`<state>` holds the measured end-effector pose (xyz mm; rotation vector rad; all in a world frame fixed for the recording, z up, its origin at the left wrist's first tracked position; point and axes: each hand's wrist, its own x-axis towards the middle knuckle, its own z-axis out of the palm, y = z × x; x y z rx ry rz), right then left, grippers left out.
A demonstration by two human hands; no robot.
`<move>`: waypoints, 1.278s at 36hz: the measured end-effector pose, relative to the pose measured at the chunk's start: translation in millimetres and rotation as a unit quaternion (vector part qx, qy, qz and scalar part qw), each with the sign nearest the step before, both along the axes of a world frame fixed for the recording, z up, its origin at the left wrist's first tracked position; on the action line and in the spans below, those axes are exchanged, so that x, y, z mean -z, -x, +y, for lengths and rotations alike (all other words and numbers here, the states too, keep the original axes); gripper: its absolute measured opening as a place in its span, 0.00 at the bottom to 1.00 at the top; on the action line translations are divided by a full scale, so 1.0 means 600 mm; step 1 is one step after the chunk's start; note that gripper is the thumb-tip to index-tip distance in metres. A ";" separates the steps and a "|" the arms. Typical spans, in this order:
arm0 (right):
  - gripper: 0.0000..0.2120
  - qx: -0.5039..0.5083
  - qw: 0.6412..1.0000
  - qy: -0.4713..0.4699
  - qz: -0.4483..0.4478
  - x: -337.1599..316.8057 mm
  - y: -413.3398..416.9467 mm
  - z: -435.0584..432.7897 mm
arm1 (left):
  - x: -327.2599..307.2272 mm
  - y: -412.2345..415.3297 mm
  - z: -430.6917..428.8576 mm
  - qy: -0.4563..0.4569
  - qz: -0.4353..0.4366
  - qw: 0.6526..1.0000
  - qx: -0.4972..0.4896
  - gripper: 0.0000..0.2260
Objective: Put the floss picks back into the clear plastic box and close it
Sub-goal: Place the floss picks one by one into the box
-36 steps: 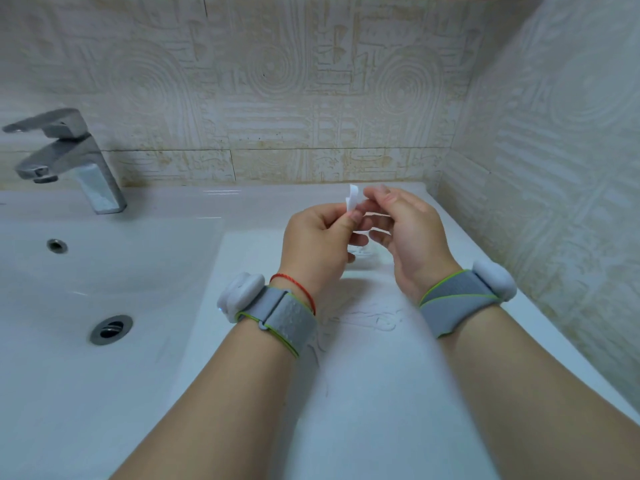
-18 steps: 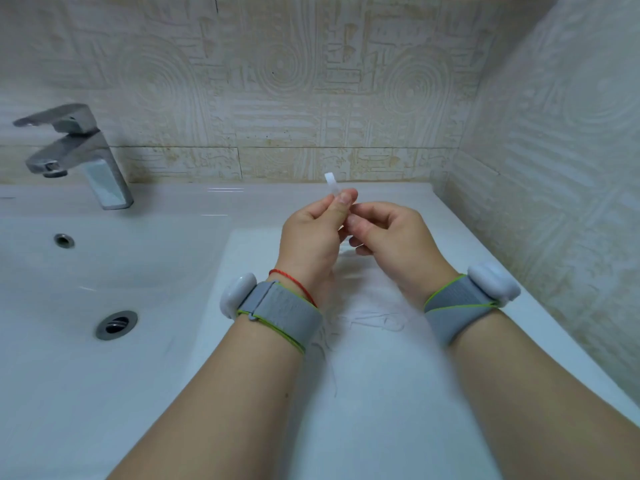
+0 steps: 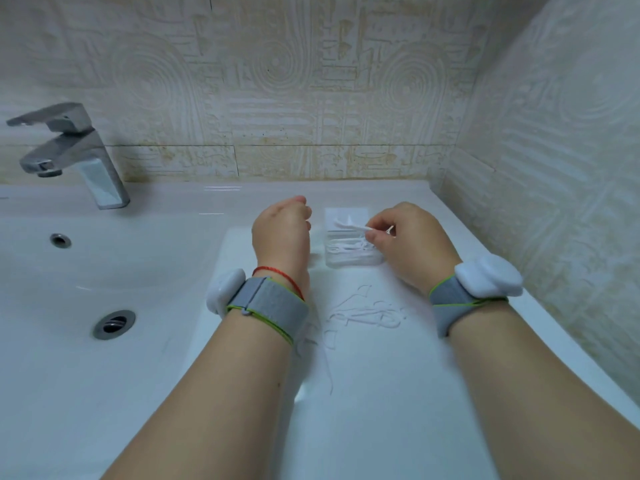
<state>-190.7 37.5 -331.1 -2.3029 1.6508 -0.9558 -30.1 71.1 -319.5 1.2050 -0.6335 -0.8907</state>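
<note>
One floss pick [image 3: 350,225] is pinched by the right hand [image 3: 414,245] over the open clear box [image 3: 351,259] on the desk [image 3: 381,403], loose picks [image 3: 367,311] are scattered nearer, and the left hand [image 3: 281,233] is curled beside the box, any contents hidden.

A white sink basin [image 3: 52,375] fills the left side, with a metal drain [image 3: 113,323] near its middle and a small overflow hole [image 3: 60,240] farther back. A chrome faucet [image 3: 76,157] stands at the far left rim. The white bench [image 3: 381,427] extends right of the basin. Beige patterned tiles cover the far wall [image 3: 277,81] and the right wall [image 3: 571,168].
</note>
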 end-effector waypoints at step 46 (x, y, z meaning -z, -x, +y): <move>0.03 0.010 0.998 -0.059 -0.030 0.004 0.008 0.013 | 0.054 -0.003 -0.019 -0.146 -0.526 0.838 -0.008 0.08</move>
